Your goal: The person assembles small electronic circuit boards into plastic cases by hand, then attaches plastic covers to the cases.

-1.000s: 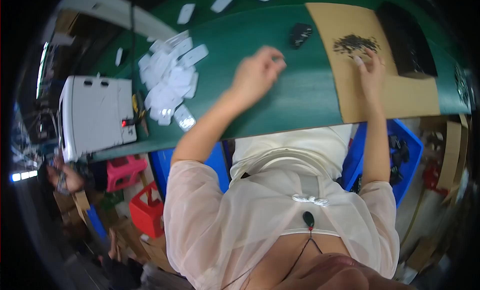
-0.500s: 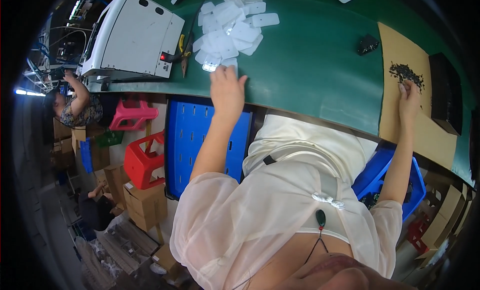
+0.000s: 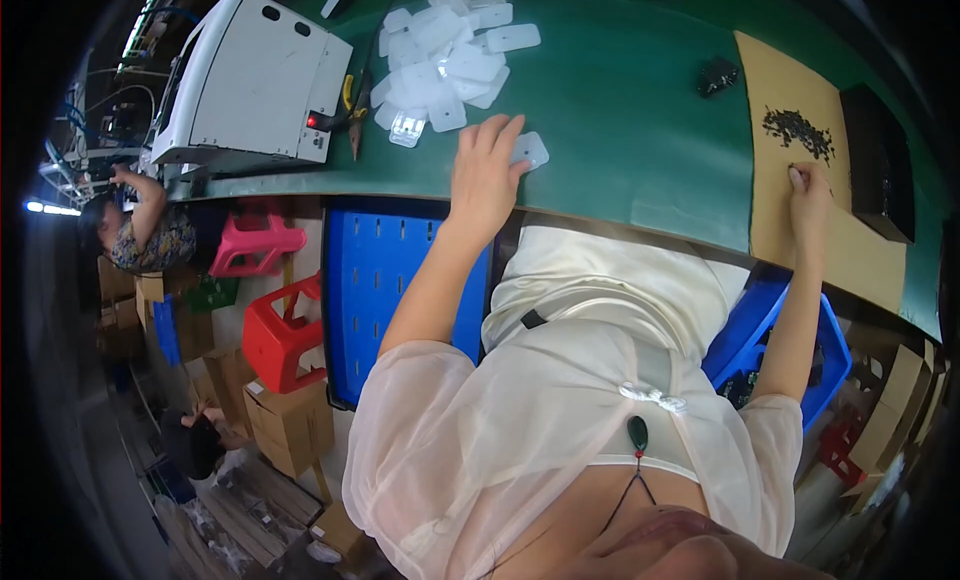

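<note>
Now, left hand [image 3: 487,170]: your fingers rest flat on 1 clear plastic piece [image 3: 530,150], pulled clear of the pile [image 3: 440,55].
Right hand [image 3: 808,195]: your fingertips pinch at small black parts [image 3: 797,130], upper right; grasp unclear.

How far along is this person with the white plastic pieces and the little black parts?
Nothing finished shows. In hand: the left hand rests on one white plastic piece, apart from the pile of white pieces; the right hand touches the cardboard sheet just below the heap of small black parts. Left: the large pile and heap suggest most remains.
</note>
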Available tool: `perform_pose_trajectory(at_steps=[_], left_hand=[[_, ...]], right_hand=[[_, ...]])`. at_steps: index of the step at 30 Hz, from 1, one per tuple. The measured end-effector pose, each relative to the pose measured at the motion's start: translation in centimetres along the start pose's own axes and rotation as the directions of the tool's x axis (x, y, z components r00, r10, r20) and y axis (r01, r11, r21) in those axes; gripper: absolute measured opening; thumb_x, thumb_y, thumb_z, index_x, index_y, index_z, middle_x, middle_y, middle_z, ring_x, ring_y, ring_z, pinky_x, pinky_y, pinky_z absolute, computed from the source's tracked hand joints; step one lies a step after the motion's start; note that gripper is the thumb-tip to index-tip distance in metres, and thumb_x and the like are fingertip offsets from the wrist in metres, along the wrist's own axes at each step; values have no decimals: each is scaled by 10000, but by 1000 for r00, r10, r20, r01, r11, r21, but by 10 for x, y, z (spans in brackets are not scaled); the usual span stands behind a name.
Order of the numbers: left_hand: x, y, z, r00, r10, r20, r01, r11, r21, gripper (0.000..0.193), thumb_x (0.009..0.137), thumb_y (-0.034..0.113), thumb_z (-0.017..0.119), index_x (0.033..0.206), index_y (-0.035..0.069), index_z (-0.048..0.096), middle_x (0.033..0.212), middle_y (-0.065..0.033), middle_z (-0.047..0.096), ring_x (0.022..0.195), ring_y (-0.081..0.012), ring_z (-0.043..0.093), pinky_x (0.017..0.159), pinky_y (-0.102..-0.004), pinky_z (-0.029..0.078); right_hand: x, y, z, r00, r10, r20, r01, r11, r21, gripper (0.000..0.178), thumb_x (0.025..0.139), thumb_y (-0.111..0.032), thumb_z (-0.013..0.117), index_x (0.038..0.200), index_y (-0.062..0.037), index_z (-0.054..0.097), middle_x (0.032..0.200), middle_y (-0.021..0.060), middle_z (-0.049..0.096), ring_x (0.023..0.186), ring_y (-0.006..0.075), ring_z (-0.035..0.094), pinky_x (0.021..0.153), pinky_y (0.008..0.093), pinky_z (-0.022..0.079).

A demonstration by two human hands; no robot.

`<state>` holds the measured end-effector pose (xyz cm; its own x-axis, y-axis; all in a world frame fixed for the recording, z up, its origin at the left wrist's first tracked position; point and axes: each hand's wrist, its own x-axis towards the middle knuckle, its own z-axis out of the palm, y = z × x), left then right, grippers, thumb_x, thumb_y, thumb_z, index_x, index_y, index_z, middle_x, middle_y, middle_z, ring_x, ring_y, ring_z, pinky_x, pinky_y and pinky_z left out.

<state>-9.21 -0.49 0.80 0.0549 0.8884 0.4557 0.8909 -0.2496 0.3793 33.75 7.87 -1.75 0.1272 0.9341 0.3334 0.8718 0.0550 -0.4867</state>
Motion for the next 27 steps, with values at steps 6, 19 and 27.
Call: perform_pose_trajectory(at_steps=[6, 19, 27], left_hand=[[20, 3, 0, 945, 34, 325, -93, 981, 168, 414, 682, 69, 687, 1074, 44, 556, 960, -151, 537, 905, -329, 482, 793, -397, 413], [44, 58, 46, 926, -99, 364, 284, 819, -499, 294, 757, 73, 661, 1024, 70, 537, 819, -107, 574, 601, -214, 541, 545, -311, 446], [42, 112, 66, 980, 126, 156, 32, 674, -738, 148, 796, -3, 607, 920, 60, 661, 764, -43, 526, 518, -103, 485, 461, -224, 399]], right_hand=[[-9, -5, 4, 981, 192, 2, -176, 895, 411, 103, 858, -59, 564, 946, -14, 591, 849, 63, 584, 711, 130, 577, 614, 251, 477], [-52, -82, -3, 901, 294, 319, -430, 508, 746, 204, 841, -80, 604, 1033, -13, 602, 815, 32, 573, 672, 83, 537, 632, 200, 451], [-70, -135, -7, 935, -15, 355, -306, 473, 826, 310, 852, 15, 518, 1158, -32, 529, 830, 16, 503, 742, 91, 496, 666, 216, 425]])
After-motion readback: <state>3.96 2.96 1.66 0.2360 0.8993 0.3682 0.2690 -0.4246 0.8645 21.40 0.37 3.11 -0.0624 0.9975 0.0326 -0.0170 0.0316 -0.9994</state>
